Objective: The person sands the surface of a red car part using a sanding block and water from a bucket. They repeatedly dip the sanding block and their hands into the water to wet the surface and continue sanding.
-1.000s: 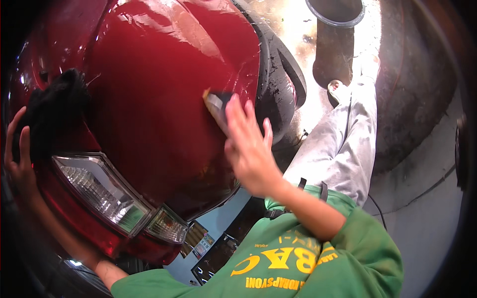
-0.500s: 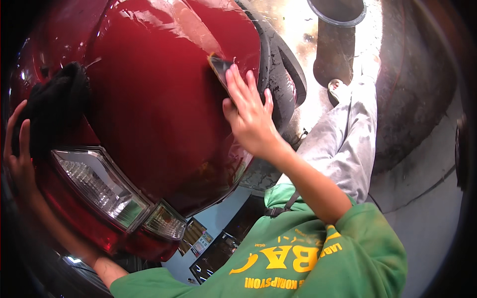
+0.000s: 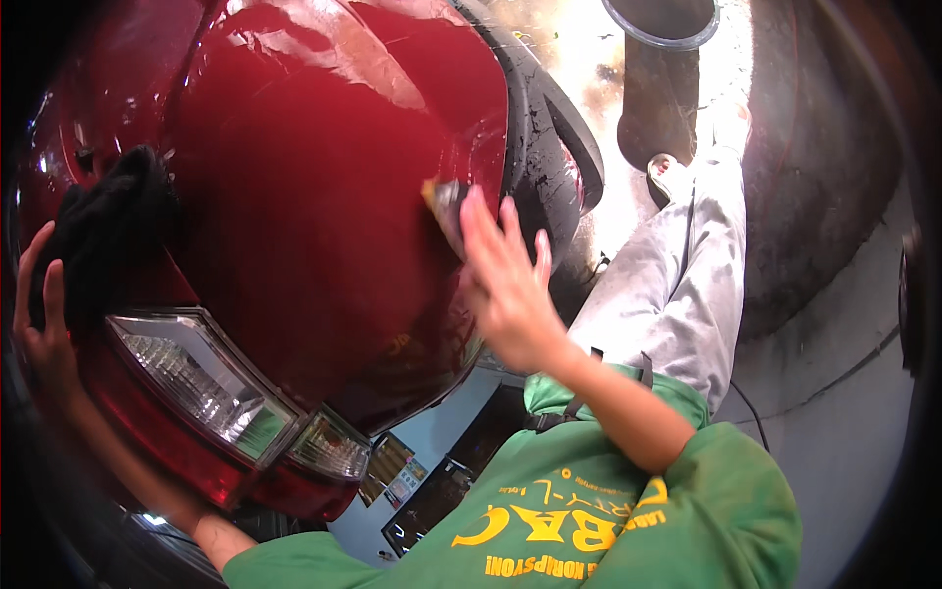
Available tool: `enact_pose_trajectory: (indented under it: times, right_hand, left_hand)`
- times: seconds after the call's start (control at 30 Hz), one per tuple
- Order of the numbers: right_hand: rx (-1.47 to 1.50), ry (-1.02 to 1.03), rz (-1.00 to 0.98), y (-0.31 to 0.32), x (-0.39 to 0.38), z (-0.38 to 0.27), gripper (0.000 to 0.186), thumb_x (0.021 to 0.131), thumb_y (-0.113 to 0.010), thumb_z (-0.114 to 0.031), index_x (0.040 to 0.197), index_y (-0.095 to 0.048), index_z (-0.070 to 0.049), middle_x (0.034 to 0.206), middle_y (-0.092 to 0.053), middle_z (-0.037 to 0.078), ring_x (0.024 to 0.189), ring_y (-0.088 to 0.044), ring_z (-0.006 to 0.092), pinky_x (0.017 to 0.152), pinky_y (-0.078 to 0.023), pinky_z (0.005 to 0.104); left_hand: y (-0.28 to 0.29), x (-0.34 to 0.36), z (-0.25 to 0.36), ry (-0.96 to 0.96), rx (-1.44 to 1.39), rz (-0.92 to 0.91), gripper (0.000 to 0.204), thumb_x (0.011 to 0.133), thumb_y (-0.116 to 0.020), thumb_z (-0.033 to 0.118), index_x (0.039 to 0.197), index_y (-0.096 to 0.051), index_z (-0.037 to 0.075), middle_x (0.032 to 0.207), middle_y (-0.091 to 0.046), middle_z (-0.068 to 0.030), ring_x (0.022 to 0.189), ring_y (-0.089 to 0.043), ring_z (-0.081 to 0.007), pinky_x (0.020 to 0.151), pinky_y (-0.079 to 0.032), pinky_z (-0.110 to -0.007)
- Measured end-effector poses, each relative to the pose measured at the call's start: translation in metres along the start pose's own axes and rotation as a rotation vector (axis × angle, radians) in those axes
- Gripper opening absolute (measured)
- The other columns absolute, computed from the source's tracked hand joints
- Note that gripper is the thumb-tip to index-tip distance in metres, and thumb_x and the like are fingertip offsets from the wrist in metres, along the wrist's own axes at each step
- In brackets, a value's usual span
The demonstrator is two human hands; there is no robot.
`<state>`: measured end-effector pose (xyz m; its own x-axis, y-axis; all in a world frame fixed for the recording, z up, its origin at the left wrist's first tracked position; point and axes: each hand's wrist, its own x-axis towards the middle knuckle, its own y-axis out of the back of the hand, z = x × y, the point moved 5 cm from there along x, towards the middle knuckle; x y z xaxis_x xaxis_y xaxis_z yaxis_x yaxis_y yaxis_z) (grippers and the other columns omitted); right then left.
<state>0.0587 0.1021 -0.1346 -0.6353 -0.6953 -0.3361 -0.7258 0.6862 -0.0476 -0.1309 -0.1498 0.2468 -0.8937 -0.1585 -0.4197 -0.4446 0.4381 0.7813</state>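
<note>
A glossy red car body panel point(image 3: 294, 196) fills the left half of the head view. My right hand point(image 3: 515, 299) presses a thin dark sheet of sandpaper point(image 3: 446, 211) with a yellowish edge flat against it, close to the black wheel-arch trim point(image 3: 530, 128). The hand is slightly blurred, its fingers stretched over the sheet. At the far left, my left hand point(image 3: 47, 319) holds a bunched black cloth point(image 3: 113, 226) against the car above the clear and red lamp point(image 3: 201, 388). Part of that hand is dark and hard to make out.
A round grey-rimmed bucket point(image 3: 667, 39) stands on the wet floor at the top right. My legs in pale trousers point(image 3: 677, 285) are beside the car. A grey wall point(image 3: 834, 422) rises at the right, with a dark cable point(image 3: 754, 407) near it.
My right hand has slid the sandpaper down the panel, toward me and slightly right. My left hand stays at the black cloth, shifted slightly in the picture.
</note>
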Motion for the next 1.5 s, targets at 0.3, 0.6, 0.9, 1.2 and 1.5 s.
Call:
enact_pose_trajectory:
  times: [0.3, 0.6, 0.9, 1.2, 1.5]
  right_hand:
    - [0.045, -0.106, 0.033, 0.002, 0.015, 0.012, 0.065, 0.100, -0.050, -0.025, 0.157, -0.022, -0.008, 0.165, -0.019, 0.013, 0.148, -0.020, 0.0465, 0.107, -0.018, 0.0739]
    - [0.121, -0.167, 0.063, -0.005, 0.016, 0.015, 0.065, 0.102, -0.046, -0.028, 0.158, -0.020, -0.010, 0.166, -0.017, 0.010, 0.152, -0.013, 0.0394, 0.110, -0.014, 0.0714]
    - [0.108, -0.043, 0.021, -0.002, 0.032, 0.017, 0.068, 0.099, -0.050, -0.026, 0.158, -0.020, -0.009, 0.166, -0.015, 0.011, 0.151, -0.010, 0.0429, 0.111, -0.012, 0.0716]
    - [0.104, 0.170, -0.052, 0.014, 0.062, 0.021, 0.066, 0.098, -0.044, -0.018, 0.160, -0.018, -0.016, 0.167, -0.014, 0.009, 0.153, -0.002, 0.0399, 0.115, 0.000, 0.0671]
    - [-0.041, 0.268, -0.016, 0.013, 0.074, 0.036, 0.070, 0.096, -0.055, -0.019, 0.157, -0.023, -0.010, 0.166, -0.017, 0.011, 0.152, -0.009, 0.0416, 0.112, -0.010, 0.0724]
  left_hand:
    - [0.000, 0.006, 0.004, 0.082, -0.047, -0.023, 0.036, 0.103, -0.053, 0.027, 0.133, -0.061, 0.009, 0.134, -0.062, -0.0070, 0.127, -0.055, -0.0199, 0.111, -0.037, -0.034]
    - [-0.005, 0.003, -0.027, 0.305, -0.183, -0.301, 0.057, 0.109, -0.018, 0.029, 0.157, -0.006, 0.001, 0.167, -0.005, -0.0082, 0.153, -0.004, -0.0166, 0.126, 0.003, -0.043]
    - [-0.007, 0.010, 0.009, -0.072, 0.319, -0.067, 0.039, 0.105, -0.046, 0.024, 0.138, -0.053, 0.006, 0.139, -0.056, -0.0082, 0.129, -0.051, -0.0195, 0.112, -0.035, -0.034]
    - [-0.003, 0.010, 0.013, 0.012, 0.099, -0.041, 0.034, 0.103, -0.052, 0.022, 0.133, -0.060, 0.007, 0.134, -0.062, -0.0085, 0.126, -0.055, -0.0212, 0.110, -0.039, -0.035]
    - [-0.003, 0.008, 0.012, 0.032, 0.237, -0.019, 0.034, 0.103, -0.053, 0.023, 0.133, -0.061, 0.007, 0.134, -0.063, -0.0070, 0.127, -0.055, -0.0213, 0.110, -0.038, -0.035]
